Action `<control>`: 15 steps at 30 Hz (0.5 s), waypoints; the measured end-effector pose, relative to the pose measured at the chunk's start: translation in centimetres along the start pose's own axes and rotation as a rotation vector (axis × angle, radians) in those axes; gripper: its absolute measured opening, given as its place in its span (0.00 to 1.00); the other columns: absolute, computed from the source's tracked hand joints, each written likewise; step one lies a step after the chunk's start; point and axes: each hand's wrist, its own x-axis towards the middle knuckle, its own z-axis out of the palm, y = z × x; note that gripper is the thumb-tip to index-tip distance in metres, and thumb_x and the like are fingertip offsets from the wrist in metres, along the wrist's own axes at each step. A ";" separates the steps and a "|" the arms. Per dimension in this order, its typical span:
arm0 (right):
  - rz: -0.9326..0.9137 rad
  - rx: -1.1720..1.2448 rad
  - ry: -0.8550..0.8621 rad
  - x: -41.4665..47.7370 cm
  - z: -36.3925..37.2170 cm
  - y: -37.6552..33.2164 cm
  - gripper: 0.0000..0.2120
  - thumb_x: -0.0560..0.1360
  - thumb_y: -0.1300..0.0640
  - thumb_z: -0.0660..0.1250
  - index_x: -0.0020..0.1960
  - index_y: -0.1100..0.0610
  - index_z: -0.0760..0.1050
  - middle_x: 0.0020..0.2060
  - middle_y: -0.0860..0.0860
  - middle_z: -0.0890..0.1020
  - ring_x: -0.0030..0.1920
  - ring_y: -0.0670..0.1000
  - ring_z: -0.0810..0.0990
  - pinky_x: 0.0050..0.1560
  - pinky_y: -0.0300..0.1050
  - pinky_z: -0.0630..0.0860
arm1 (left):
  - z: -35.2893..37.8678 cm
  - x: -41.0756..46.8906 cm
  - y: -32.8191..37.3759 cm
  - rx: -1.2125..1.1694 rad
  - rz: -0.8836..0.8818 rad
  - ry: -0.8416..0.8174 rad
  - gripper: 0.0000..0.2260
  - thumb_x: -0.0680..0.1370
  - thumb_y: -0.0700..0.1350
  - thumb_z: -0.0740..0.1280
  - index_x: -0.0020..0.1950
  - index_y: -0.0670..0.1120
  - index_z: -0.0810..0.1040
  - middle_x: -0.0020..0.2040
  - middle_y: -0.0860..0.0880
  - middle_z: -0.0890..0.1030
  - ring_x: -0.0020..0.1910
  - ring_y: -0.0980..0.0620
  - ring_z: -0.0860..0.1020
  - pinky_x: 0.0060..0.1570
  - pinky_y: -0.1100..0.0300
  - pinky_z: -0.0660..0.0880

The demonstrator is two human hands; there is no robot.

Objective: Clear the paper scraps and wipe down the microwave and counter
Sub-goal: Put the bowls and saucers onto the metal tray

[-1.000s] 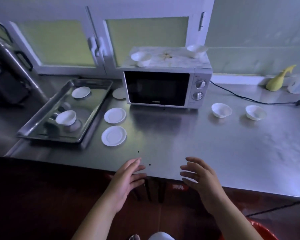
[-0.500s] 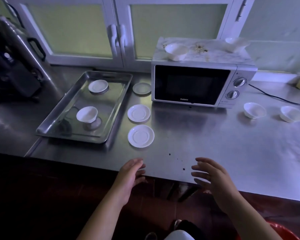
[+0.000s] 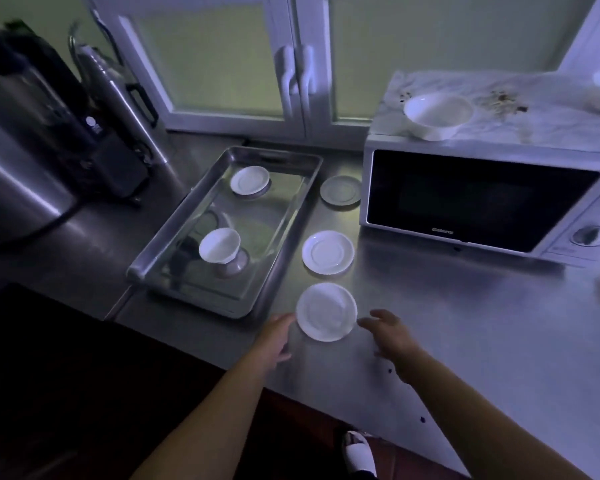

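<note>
A white microwave point(image 3: 482, 202) stands at the right on the steel counter point(image 3: 465, 323). A cloth-like cover on its top carries a white bowl point(image 3: 437, 114) and dark crumbs point(image 3: 503, 102). Near the counter's front edge lies a white saucer point(image 3: 326, 311). My left hand point(image 3: 276, 337) reaches to its left rim with fingers relaxed, and I cannot tell if they touch. My right hand point(image 3: 392, 336) hovers at its right side, fingers spread and holding nothing. Small dark specks point(image 3: 390, 370) dot the counter by my right wrist.
A steel tray point(image 3: 174, 247) at the left holds a saucer point(image 3: 250, 180) and a small cup point(image 3: 219, 245). Two more saucers, one white point(image 3: 328, 252) and one grey point(image 3: 340, 190), lie between tray and microwave. Dark appliances point(image 3: 49, 133) stand at far left. White cabinet doors point(image 3: 291, 64) run behind.
Both hands moved forward from the counter's front edge to either side of the nearest saucer. The view swung left and closer, so the bowls right of the microwave left the frame.
</note>
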 end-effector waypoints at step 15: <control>0.133 0.123 0.087 7.4 4.8 -2.8 0.08 0.78 0.60 0.68 0.56 0.62 0.77 0.40 0.57 0.75 0.38 0.57 0.75 0.38 0.49 0.72 | 0.1 3.4 3.8 -0.048 -0.082 -0.110 0.15 0.81 0.56 0.64 0.62 0.50 0.76 0.60 0.48 0.81 0.56 0.50 0.80 0.51 0.52 0.78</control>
